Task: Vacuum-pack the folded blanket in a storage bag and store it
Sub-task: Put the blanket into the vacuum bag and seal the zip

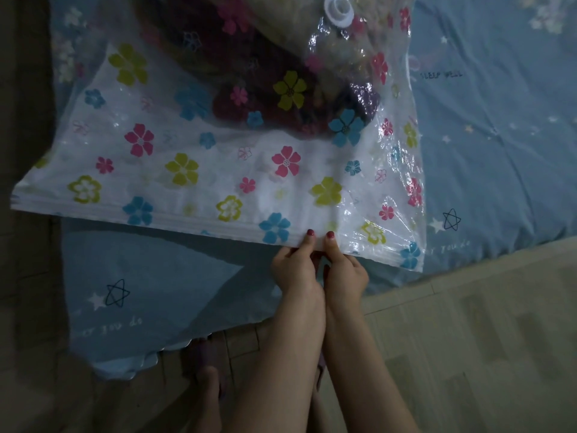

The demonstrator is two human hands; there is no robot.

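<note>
Blanket (281,79) inside the bag (218,170), bunched toward the far end near the valve (338,9); near half of the bag flat and slack. Bag flat on the bed (499,135), zip strip (187,218) along the near edge, long axis left to right across the view. Left hand (295,264) and right hand (343,267) side by side, touching, each pinching the strip right of its middle, thumbs on top. Strip directly under both grips; blanket straight ahead, well beyond. Longer stretch lies leftward, nearer the left hand; short stretch rightward. Sealed or not along that length: hard to tell, dim light.
</note>
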